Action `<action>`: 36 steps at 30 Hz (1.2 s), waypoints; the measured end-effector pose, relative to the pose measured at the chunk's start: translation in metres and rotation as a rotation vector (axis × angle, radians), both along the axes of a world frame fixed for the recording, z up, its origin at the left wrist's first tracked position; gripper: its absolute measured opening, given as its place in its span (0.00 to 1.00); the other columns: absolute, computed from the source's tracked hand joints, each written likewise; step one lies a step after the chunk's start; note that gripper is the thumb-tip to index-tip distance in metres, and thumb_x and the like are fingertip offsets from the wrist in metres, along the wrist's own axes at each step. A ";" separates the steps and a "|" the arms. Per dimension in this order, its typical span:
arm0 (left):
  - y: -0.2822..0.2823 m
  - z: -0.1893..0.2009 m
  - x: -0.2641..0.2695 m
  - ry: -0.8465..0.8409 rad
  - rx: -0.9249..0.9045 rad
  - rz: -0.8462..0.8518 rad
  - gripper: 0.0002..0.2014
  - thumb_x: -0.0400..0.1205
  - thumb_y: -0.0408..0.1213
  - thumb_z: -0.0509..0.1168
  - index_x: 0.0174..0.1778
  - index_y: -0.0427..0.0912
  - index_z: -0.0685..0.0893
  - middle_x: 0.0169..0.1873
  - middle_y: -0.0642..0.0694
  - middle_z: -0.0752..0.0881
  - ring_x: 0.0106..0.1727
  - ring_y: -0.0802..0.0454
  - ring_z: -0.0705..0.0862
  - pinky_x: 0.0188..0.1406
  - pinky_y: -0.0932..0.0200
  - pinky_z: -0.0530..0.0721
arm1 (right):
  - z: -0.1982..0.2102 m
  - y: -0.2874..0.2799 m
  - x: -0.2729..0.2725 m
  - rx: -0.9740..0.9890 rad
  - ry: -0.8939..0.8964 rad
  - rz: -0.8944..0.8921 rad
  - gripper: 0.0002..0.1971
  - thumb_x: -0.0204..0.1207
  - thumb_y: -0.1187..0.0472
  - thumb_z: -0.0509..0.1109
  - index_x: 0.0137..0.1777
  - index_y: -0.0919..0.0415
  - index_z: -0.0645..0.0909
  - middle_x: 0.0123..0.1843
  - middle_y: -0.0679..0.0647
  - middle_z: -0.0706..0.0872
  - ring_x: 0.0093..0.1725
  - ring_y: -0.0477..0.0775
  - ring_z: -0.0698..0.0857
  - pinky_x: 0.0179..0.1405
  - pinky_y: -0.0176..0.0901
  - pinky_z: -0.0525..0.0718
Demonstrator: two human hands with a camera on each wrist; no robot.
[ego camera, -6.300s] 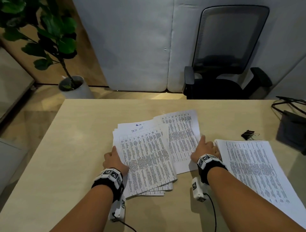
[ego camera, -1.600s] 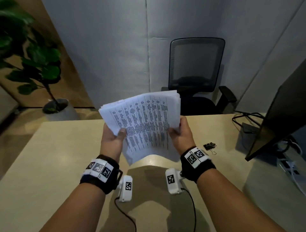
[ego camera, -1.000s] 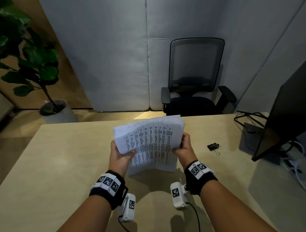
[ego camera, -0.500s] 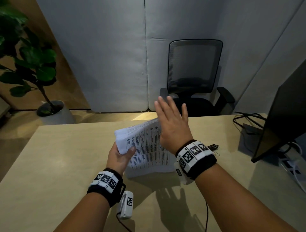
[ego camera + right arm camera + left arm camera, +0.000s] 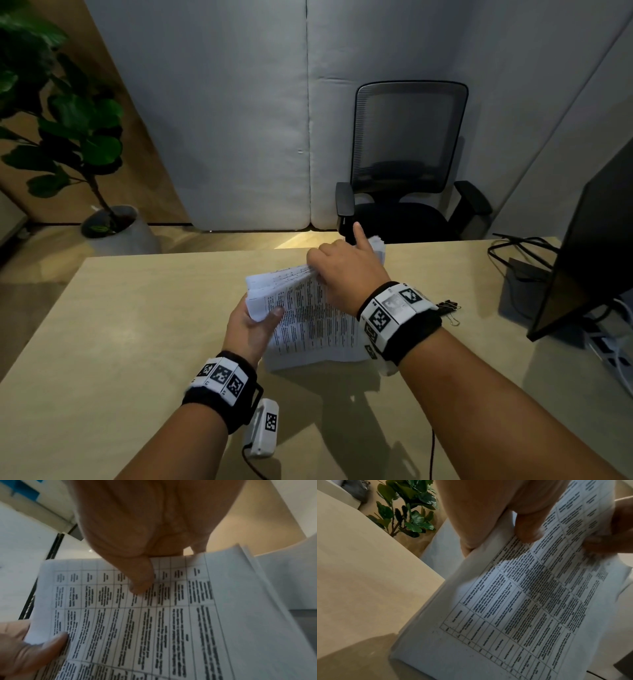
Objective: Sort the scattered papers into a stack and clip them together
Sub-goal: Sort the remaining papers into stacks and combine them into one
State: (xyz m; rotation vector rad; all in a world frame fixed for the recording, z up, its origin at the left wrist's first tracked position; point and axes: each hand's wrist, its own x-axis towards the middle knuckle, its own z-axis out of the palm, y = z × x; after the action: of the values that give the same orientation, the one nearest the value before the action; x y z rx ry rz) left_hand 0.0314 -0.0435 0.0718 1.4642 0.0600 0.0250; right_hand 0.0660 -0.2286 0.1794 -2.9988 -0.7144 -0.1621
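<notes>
Left hand (image 5: pixel 251 329) fingers pinch the paper stack (image 5: pixel 310 322) by one corner; right hand (image 5: pixel 346 270) fingers curl over its top edge. Sheets fan unevenly beyond the right fingers, so a loosened pinch could spill them across the worktop (image 5: pixel 137 325).

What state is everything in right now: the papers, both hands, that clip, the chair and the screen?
Stack of papers: gathered, held tilted, lower edge at the table.
Left hand: grips the stack's left edge.
Right hand: grips the stack's top edge, one finger raised.
Binder clip: lying on the table, unused.
Office chair: empty.
Monitor: dark.
</notes>
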 end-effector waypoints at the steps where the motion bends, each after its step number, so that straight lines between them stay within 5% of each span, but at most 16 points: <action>1: -0.001 0.001 0.000 -0.014 0.018 0.007 0.28 0.69 0.48 0.76 0.65 0.47 0.81 0.59 0.41 0.88 0.60 0.40 0.86 0.61 0.33 0.82 | 0.000 -0.002 0.001 0.025 -0.005 -0.005 0.12 0.71 0.61 0.69 0.50 0.48 0.71 0.48 0.43 0.80 0.57 0.52 0.79 0.81 0.66 0.50; 4: 0.002 -0.003 0.005 -0.009 0.157 0.212 0.27 0.70 0.42 0.78 0.63 0.55 0.76 0.67 0.41 0.79 0.64 0.43 0.83 0.62 0.35 0.82 | -0.001 -0.015 0.003 0.223 -0.020 -0.107 0.09 0.71 0.61 0.68 0.43 0.49 0.71 0.42 0.43 0.80 0.48 0.52 0.81 0.76 0.55 0.66; 7: 0.021 -0.014 0.012 0.155 0.204 0.475 0.47 0.70 0.31 0.80 0.80 0.54 0.60 0.78 0.45 0.64 0.74 0.51 0.69 0.76 0.43 0.71 | -0.011 -0.037 0.005 0.568 0.067 -0.314 0.06 0.72 0.60 0.69 0.42 0.50 0.74 0.39 0.49 0.83 0.43 0.57 0.82 0.47 0.48 0.82; 10: 0.034 -0.021 0.013 0.202 -0.164 0.355 0.46 0.73 0.23 0.74 0.80 0.54 0.57 0.70 0.42 0.77 0.70 0.44 0.78 0.71 0.33 0.74 | -0.030 -0.052 0.004 0.986 0.258 -0.447 0.09 0.73 0.64 0.69 0.41 0.48 0.76 0.41 0.55 0.86 0.44 0.62 0.86 0.41 0.57 0.86; 12: 0.037 -0.019 0.013 0.227 -0.208 0.292 0.43 0.74 0.18 0.71 0.80 0.50 0.59 0.62 0.42 0.84 0.64 0.41 0.83 0.66 0.30 0.77 | -0.049 -0.057 0.001 1.167 0.348 -0.554 0.08 0.74 0.68 0.68 0.47 0.54 0.79 0.47 0.60 0.88 0.48 0.65 0.87 0.44 0.61 0.87; 16: 0.026 0.000 0.013 0.164 0.000 0.216 0.26 0.77 0.21 0.67 0.69 0.45 0.75 0.59 0.44 0.86 0.61 0.41 0.85 0.63 0.36 0.81 | -0.083 -0.059 -0.006 1.201 0.317 -0.635 0.06 0.77 0.65 0.68 0.52 0.58 0.78 0.49 0.57 0.87 0.51 0.61 0.86 0.50 0.60 0.87; 19: 0.013 0.018 0.011 0.069 0.057 0.336 0.24 0.81 0.24 0.65 0.69 0.53 0.76 0.56 0.57 0.85 0.58 0.54 0.84 0.59 0.50 0.81 | -0.090 -0.053 -0.012 1.399 0.240 -0.630 0.05 0.79 0.67 0.67 0.53 0.60 0.77 0.49 0.56 0.87 0.47 0.56 0.85 0.49 0.62 0.87; 22: 0.009 0.024 0.005 -0.017 0.000 0.338 0.26 0.81 0.24 0.65 0.72 0.53 0.74 0.55 0.58 0.85 0.54 0.62 0.83 0.46 0.61 0.83 | -0.097 -0.049 -0.018 1.475 0.211 -0.562 0.11 0.78 0.68 0.68 0.58 0.61 0.76 0.54 0.65 0.84 0.48 0.55 0.81 0.48 0.57 0.85; 25: 0.015 0.005 -0.004 0.039 0.034 0.270 0.24 0.79 0.26 0.68 0.63 0.61 0.78 0.54 0.53 0.86 0.54 0.52 0.86 0.45 0.50 0.88 | -0.116 -0.052 -0.029 1.446 0.282 -0.581 0.22 0.73 0.74 0.71 0.66 0.61 0.74 0.56 0.60 0.82 0.55 0.56 0.81 0.41 0.28 0.83; 27: 0.016 -0.011 -0.009 0.093 0.091 0.269 0.23 0.78 0.25 0.69 0.58 0.61 0.79 0.54 0.50 0.86 0.59 0.43 0.85 0.56 0.41 0.85 | -0.129 -0.052 -0.038 1.369 0.314 -0.597 0.19 0.74 0.74 0.70 0.62 0.59 0.73 0.54 0.56 0.82 0.57 0.60 0.82 0.35 0.22 0.80; 30: 0.015 -0.020 -0.010 0.158 0.091 0.323 0.20 0.81 0.26 0.66 0.63 0.54 0.80 0.53 0.50 0.86 0.61 0.40 0.83 0.60 0.45 0.81 | -0.138 -0.048 -0.039 1.314 0.238 -0.572 0.16 0.76 0.72 0.69 0.61 0.59 0.76 0.53 0.54 0.82 0.58 0.59 0.83 0.45 0.28 0.77; 34: 0.015 -0.009 0.001 0.119 0.104 0.334 0.19 0.81 0.28 0.65 0.62 0.56 0.81 0.54 0.51 0.87 0.56 0.46 0.85 0.55 0.45 0.83 | -0.126 -0.048 -0.021 1.399 0.205 -0.614 0.15 0.77 0.68 0.69 0.59 0.50 0.76 0.52 0.54 0.84 0.52 0.56 0.83 0.52 0.49 0.83; 36: 0.016 -0.003 0.004 0.076 0.043 0.341 0.19 0.81 0.26 0.65 0.60 0.55 0.81 0.52 0.52 0.87 0.52 0.51 0.85 0.49 0.53 0.83 | -0.124 -0.052 -0.016 1.437 0.169 -0.555 0.17 0.77 0.69 0.69 0.55 0.44 0.76 0.53 0.52 0.84 0.52 0.51 0.84 0.53 0.46 0.83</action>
State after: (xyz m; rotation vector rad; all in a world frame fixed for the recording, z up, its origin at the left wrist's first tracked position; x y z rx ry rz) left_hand 0.0351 -0.0273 0.0692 1.4832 0.3725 0.2497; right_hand 0.0499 -0.2802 0.0556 -1.6741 0.2592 -0.2732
